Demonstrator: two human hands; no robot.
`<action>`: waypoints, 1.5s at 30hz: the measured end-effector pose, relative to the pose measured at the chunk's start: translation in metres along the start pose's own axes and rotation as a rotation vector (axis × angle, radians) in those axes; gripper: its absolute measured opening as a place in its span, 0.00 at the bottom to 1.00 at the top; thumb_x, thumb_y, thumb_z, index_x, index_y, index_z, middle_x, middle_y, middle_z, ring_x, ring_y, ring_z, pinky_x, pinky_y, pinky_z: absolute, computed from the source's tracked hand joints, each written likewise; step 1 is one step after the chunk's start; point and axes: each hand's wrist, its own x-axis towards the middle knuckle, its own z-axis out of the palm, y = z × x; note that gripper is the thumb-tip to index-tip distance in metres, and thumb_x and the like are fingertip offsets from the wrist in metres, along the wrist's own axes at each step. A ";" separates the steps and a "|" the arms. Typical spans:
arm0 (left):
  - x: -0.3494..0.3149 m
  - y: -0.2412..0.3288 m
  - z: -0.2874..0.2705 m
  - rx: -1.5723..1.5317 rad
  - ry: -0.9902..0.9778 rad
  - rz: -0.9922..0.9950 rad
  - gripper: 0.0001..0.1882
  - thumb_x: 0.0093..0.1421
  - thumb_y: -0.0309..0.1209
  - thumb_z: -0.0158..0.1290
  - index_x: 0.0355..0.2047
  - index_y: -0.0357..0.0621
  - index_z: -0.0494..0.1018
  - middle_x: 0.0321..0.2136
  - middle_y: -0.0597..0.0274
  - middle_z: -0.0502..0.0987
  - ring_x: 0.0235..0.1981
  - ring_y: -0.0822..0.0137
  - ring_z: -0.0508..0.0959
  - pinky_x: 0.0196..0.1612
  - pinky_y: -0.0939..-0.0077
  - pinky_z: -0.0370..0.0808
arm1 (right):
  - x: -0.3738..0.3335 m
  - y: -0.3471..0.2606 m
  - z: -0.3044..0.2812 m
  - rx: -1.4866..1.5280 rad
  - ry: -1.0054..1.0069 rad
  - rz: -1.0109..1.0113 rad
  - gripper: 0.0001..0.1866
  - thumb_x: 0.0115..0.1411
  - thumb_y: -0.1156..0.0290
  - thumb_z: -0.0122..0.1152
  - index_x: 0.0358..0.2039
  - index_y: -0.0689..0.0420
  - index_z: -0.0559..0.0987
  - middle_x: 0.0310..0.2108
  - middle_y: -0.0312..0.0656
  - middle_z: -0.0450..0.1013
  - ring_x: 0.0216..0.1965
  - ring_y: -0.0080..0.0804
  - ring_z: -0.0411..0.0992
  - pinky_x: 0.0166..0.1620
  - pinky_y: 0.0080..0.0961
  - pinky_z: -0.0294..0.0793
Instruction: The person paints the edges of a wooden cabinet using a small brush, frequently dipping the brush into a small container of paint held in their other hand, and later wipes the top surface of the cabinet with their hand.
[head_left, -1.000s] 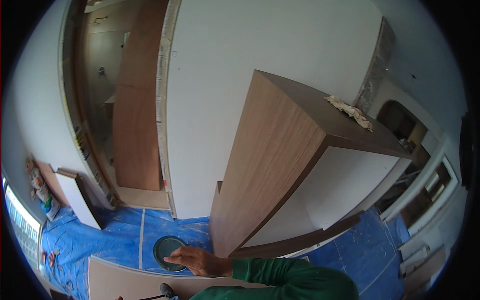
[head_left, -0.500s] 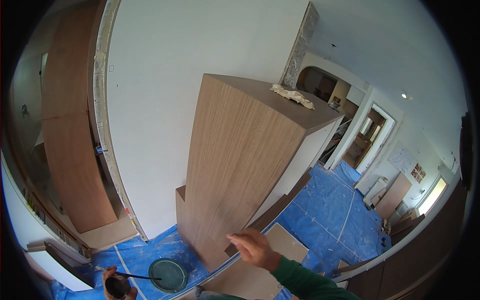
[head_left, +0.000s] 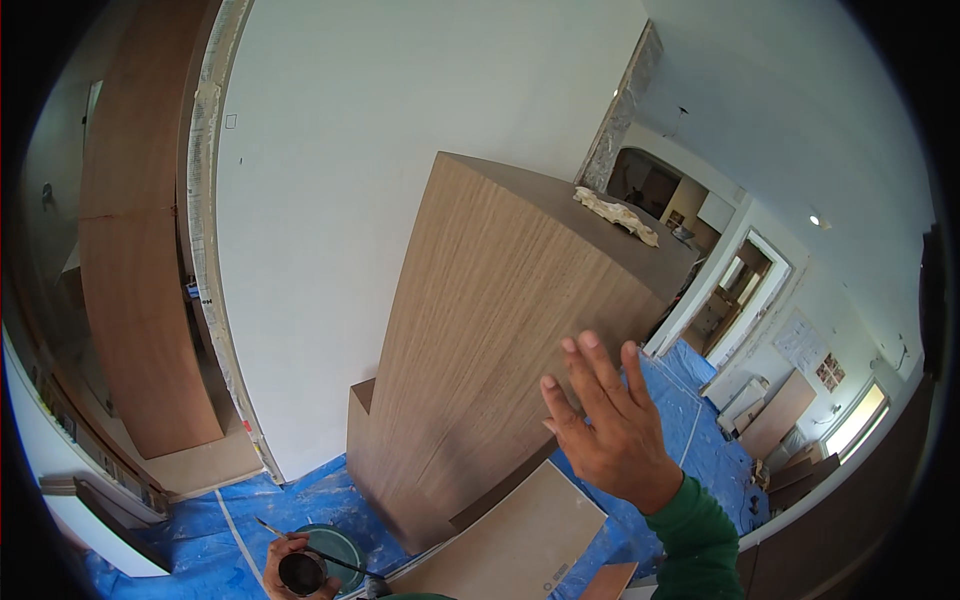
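Observation:
My right hand (head_left: 605, 430), in a green sleeve, is raised with its fingers spread in front of the wood-grain side of a tall cabinet (head_left: 490, 300). Nothing is in it; whether the fingertips touch the panel I cannot tell. Low at the bottom edge, my left hand (head_left: 282, 560) is wrapped round a small cup (head_left: 302, 574) with a dark inside. A thin stick-like tool (head_left: 335, 562), perhaps a fine brush, slants across beside the cup at that hand. Beyond the cup a round green lid or tray (head_left: 340, 545) lies on the floor, partly hidden.
A crumpled cream cloth (head_left: 615, 215) lies on the cabinet top. Blue sheeting (head_left: 690, 440) covers the floor, and a beige board (head_left: 520, 530) lies below the cabinet. A white wall (head_left: 320, 250) stands behind. Panels lean at the left, and boards (head_left: 780, 415) at the far right.
My right hand has risen to the right and spread its fingers before the cabinet. My left hand with the cup has shifted right, now overlapping the green round. The view has swung slightly.

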 end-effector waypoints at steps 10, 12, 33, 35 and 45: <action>0.079 -0.021 -0.007 -0.030 -0.037 0.026 0.35 0.50 0.30 0.68 0.60 0.38 0.73 0.48 0.58 0.77 0.46 0.63 0.77 0.53 0.67 0.76 | 0.048 0.007 0.030 -0.265 -0.275 0.234 0.45 0.51 0.56 0.76 0.63 0.70 0.71 0.72 0.69 0.54 0.77 0.63 0.48 0.76 0.65 0.43; 0.109 -0.025 -0.014 -0.007 -0.146 0.009 0.35 0.49 0.28 0.68 0.59 0.38 0.73 0.48 0.56 0.77 0.46 0.62 0.77 0.53 0.66 0.76 | 0.060 0.005 0.039 -0.294 -0.290 0.258 0.46 0.52 0.55 0.75 0.65 0.70 0.70 0.74 0.68 0.52 0.77 0.62 0.47 0.76 0.65 0.43; 0.341 -0.151 -0.192 -0.025 -0.866 0.028 0.38 0.45 0.19 0.71 0.59 0.41 0.72 0.47 0.57 0.76 0.46 0.64 0.77 0.49 0.68 0.77 | 0.278 0.000 0.201 -0.562 -0.193 0.403 0.39 0.69 0.48 0.57 0.71 0.65 0.65 0.77 0.55 0.50 0.79 0.51 0.44 0.77 0.54 0.43; 0.343 -0.152 -0.192 -0.043 -0.878 0.066 0.39 0.45 0.19 0.71 0.60 0.41 0.72 0.47 0.58 0.75 0.44 0.66 0.77 0.47 0.69 0.78 | 0.284 0.007 0.200 -0.593 -0.205 0.371 0.38 0.70 0.49 0.56 0.71 0.64 0.66 0.77 0.53 0.51 0.79 0.50 0.45 0.77 0.53 0.43; 0.363 -0.116 -0.174 0.002 -0.879 0.491 0.40 0.48 0.14 0.69 0.62 0.39 0.69 0.39 0.64 0.76 0.33 0.75 0.74 0.37 0.80 0.75 | 0.243 0.022 0.189 -0.709 -0.100 0.448 0.38 0.70 0.45 0.54 0.71 0.60 0.66 0.77 0.48 0.53 0.79 0.47 0.45 0.77 0.52 0.46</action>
